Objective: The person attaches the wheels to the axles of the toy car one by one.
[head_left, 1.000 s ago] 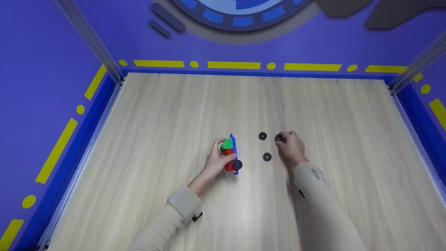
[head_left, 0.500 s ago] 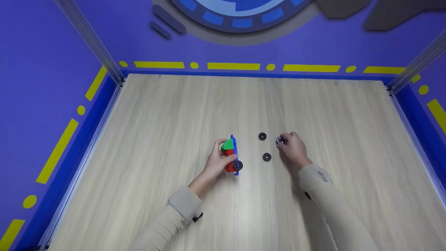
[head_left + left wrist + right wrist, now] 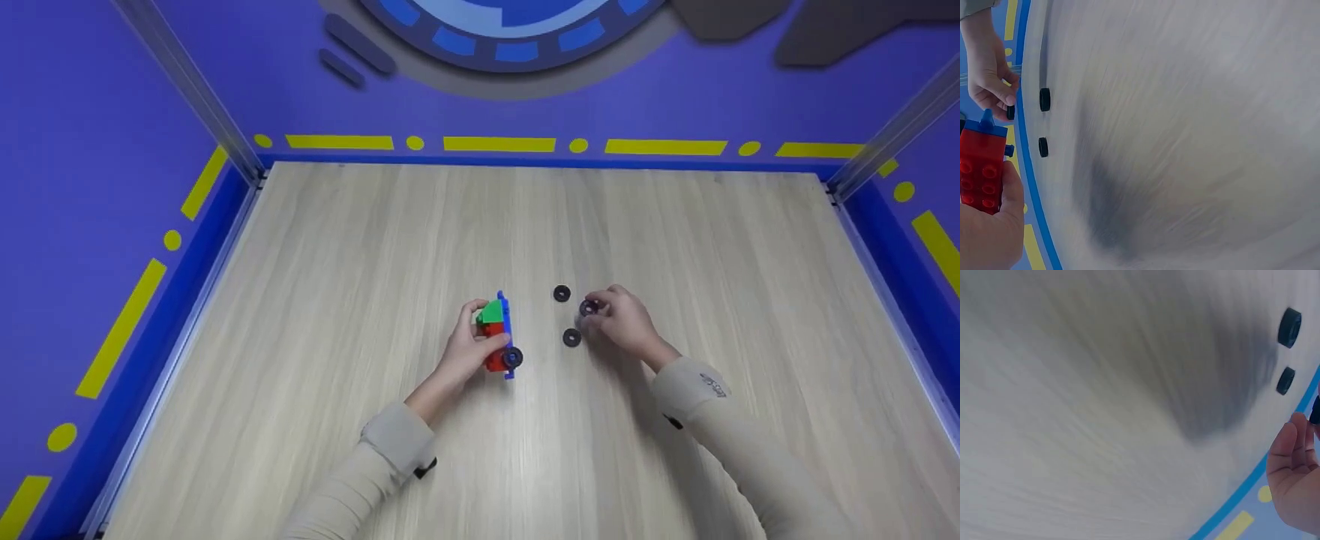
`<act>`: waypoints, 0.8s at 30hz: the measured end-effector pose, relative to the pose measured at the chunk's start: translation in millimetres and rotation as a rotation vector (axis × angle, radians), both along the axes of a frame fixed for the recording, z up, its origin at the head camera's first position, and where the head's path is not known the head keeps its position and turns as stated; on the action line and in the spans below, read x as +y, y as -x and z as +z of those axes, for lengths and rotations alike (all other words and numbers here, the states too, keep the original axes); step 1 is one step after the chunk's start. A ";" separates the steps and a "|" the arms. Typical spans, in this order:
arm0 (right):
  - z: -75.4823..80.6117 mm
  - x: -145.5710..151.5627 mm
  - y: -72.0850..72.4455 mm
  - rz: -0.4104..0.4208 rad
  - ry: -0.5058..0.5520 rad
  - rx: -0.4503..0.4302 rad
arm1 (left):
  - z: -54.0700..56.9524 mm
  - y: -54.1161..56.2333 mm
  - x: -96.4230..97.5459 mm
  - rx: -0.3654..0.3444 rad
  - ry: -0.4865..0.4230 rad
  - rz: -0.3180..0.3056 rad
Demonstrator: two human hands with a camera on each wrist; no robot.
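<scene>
We see a person's left hand (image 3: 463, 349) wrapped around a small toy car (image 3: 493, 328) near the middle of the table (image 3: 360, 262), its thumb laid across the side and its fingers behind. The car is turned on its side, so that its blue base (image 3: 505, 311) faces the right hand (image 3: 624, 319); red bricks sit against that base, with a green sloped brick (image 3: 490, 311) toward the far end and one black wheel (image 3: 513, 358) fitted at the near end. In the left wrist view we can make out round studs on the red part and two blue pegs jutting out. We cannot tell whether the car touches the table. To its right, the right hand pinches a black tyre (image 3: 587, 307) between thumb and fingers, with a gap between that tyre and the car. Just beside it, two loose tyres lie flat on the pale wood-grain tabletop: a farther one (image 3: 562, 293) and a nearer one (image 3: 571, 338), well apart from each other and both between the car and the right hand. Both arms wear beige sleeves (image 3: 397, 442). Beyond the table's far edge we see a blue-violet wall (image 3: 465, 116) marked with yellow dashes (image 3: 499, 144) and dots.
</scene>
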State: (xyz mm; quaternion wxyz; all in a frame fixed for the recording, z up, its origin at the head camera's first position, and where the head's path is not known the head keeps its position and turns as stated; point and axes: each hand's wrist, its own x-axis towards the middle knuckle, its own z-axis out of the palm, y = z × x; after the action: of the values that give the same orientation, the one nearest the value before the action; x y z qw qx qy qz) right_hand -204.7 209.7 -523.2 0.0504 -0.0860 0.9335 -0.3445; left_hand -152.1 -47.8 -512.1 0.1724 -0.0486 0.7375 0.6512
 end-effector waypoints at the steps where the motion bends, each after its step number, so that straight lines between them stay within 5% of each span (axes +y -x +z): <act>1: 1.1 -0.9 -0.4 0.005 0.001 0.005 | -0.1 -0.4 0.0 0.003 0.000 0.000; 13: 10.8 -18.4 -8.5 0.060 0.040 0.048 | 3.3 -1.7 0.2 -0.008 -0.030 -0.008; 24: 19.5 -37.8 -17.7 0.102 0.036 0.025 | 36.5 -14.0 1.7 -0.018 0.004 -0.024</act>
State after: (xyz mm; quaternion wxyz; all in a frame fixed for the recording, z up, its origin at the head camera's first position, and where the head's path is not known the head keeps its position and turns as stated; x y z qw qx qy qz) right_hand -186.9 171.9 -503.7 0.0547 -0.1386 0.9222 -0.3570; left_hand -138.1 -46.1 -475.7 0.1870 -0.0460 0.7378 0.6470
